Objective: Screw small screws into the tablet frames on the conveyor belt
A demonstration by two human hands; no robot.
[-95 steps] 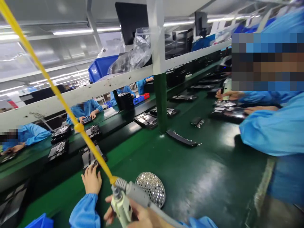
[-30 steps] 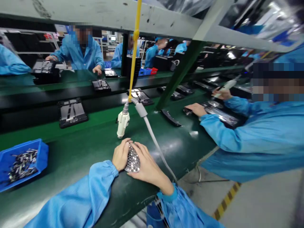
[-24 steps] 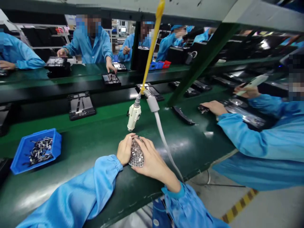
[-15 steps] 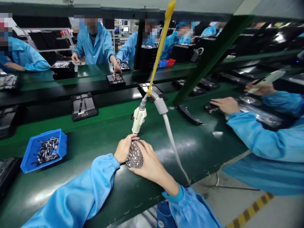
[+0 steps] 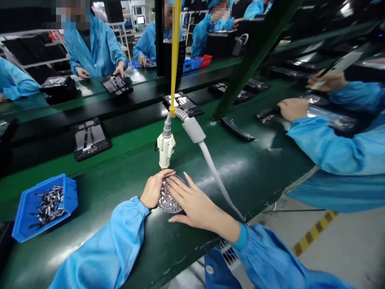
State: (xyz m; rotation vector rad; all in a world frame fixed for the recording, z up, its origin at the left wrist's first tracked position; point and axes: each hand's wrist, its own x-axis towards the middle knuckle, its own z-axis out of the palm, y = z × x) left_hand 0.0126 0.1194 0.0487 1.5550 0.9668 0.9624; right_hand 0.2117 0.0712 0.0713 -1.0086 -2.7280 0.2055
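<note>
A round, shallow dish full of small shiny metal pieces, like screws, rests on the green bench between my hands. My left hand is closed around the dish's left rim, its fingertips lying along the far edge. Stretched and spread, the fingers of my right hand lie flat over the pieces on the right side, thumb apart near the front rim. Just beyond the dish, a white powered screwdriver hangs upright from a yellow strap; its tip is partly hidden near my left fingers.
A blue bin of small metal parts stands at left. Opened tablets lie on the line behind. A grey cable runs down to the bench edge. At right, a co-worker's hand and sleeve reach in; a green post slants up.
My right hand has straightened its fingers and shifted right, uncovering more of the dish's right rim. My left hand stays at the rim. The view has shifted; a person opposite lifts a tablet.
</note>
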